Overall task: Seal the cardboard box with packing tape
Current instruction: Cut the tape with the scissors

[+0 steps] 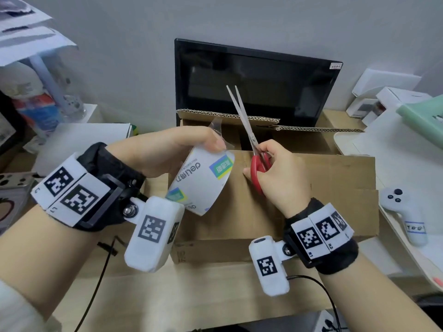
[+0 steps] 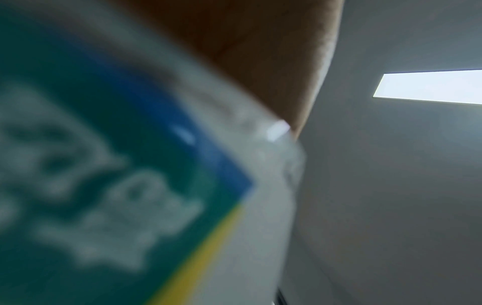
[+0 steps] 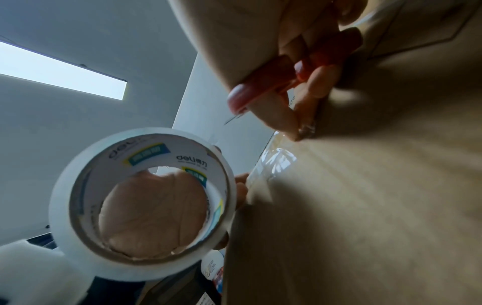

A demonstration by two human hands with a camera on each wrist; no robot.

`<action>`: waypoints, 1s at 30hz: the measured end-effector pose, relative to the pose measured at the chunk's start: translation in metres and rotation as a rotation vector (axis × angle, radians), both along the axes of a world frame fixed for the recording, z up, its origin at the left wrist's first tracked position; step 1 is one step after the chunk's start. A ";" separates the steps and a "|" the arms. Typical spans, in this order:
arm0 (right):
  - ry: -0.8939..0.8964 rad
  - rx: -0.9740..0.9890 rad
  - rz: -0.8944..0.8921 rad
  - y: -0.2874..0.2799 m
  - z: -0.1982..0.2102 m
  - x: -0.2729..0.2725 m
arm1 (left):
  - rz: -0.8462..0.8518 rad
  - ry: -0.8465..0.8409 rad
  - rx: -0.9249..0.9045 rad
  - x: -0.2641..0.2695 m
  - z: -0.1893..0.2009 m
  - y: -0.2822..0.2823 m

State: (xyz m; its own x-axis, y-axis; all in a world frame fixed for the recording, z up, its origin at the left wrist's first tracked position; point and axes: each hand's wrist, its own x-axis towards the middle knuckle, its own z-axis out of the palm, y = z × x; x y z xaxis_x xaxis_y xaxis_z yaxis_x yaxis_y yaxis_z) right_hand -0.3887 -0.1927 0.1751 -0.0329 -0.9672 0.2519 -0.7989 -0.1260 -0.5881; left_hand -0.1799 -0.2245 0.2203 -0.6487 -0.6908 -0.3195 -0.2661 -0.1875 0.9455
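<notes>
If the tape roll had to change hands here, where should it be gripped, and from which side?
Probably by the rim of the tape roll, from its open lower end facing the person: the left hand covers the upper part, and the hollow core gives fingers room inside.

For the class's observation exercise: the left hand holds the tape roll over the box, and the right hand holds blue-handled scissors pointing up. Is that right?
Not quite: the scissors have red handles, not blue, as the head view shows. The rest stands: the left hand holds the tape roll over the box, and the right hand holds the scissors pointing up.
</notes>
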 end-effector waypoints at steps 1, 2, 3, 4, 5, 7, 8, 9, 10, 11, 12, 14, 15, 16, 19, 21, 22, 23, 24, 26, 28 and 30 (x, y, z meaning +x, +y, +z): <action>0.012 -0.002 -0.012 0.000 0.000 0.000 | 0.015 -0.002 -0.016 0.000 0.000 0.001; 0.021 -0.003 -0.026 0.000 0.001 0.001 | 0.036 -0.003 -0.029 -0.001 0.000 0.002; 0.030 -0.002 -0.036 0.000 0.001 0.001 | 0.058 -0.002 -0.037 -0.002 -0.001 0.003; 0.049 0.001 -0.044 0.000 0.002 0.001 | 0.077 0.000 -0.041 -0.002 -0.001 0.003; 0.084 0.007 -0.051 0.000 0.002 0.001 | 0.091 0.006 -0.043 -0.003 -0.003 0.004; 0.181 0.023 -0.072 0.000 0.004 0.002 | 0.104 0.027 -0.041 -0.003 -0.003 0.005; 0.220 0.028 -0.080 0.000 0.005 0.002 | 0.106 0.039 -0.037 -0.003 -0.003 0.006; 0.248 0.031 -0.085 0.000 0.006 0.001 | 0.106 0.047 -0.035 -0.003 -0.003 0.006; 0.264 0.035 -0.092 0.000 0.006 0.000 | 0.107 0.053 -0.036 -0.003 -0.003 0.007; 0.265 0.039 -0.104 0.000 0.006 -0.003 | 0.109 0.056 -0.040 -0.003 -0.003 0.007; 0.257 0.042 -0.117 0.002 0.006 -0.007 | 0.116 0.057 -0.044 -0.004 -0.004 0.007; 0.245 0.051 -0.130 0.005 0.003 -0.014 | 0.130 0.049 -0.051 -0.005 -0.006 0.008; 0.250 0.059 -0.125 0.009 0.002 -0.017 | 0.133 0.043 -0.055 -0.006 -0.008 0.007; 0.258 0.066 -0.117 0.012 0.000 -0.019 | 0.137 0.035 -0.057 -0.007 -0.009 0.007; 0.227 0.077 -0.111 0.017 -0.003 -0.023 | 0.154 0.016 -0.063 -0.009 -0.010 0.006; 0.134 0.070 -0.089 0.016 -0.002 -0.026 | 0.167 0.002 -0.062 -0.010 -0.008 0.006; 0.084 0.062 -0.066 0.015 -0.001 -0.026 | 0.177 -0.004 -0.060 -0.010 -0.008 0.006; 0.038 0.049 -0.038 0.015 0.000 -0.026 | 0.192 -0.011 -0.059 -0.011 -0.008 0.007; 0.000 0.037 -0.010 0.016 0.002 -0.026 | 0.214 -0.021 -0.059 -0.012 -0.009 0.007; -0.062 0.036 0.026 0.021 0.005 -0.032 | 0.267 -0.040 -0.063 -0.014 -0.012 0.008; -0.156 0.060 0.027 0.029 0.007 -0.048 | 0.329 -0.049 -0.064 -0.015 -0.017 0.008; -0.225 0.064 -0.043 0.037 0.008 -0.077 | 0.391 -0.071 -0.040 -0.016 -0.021 0.004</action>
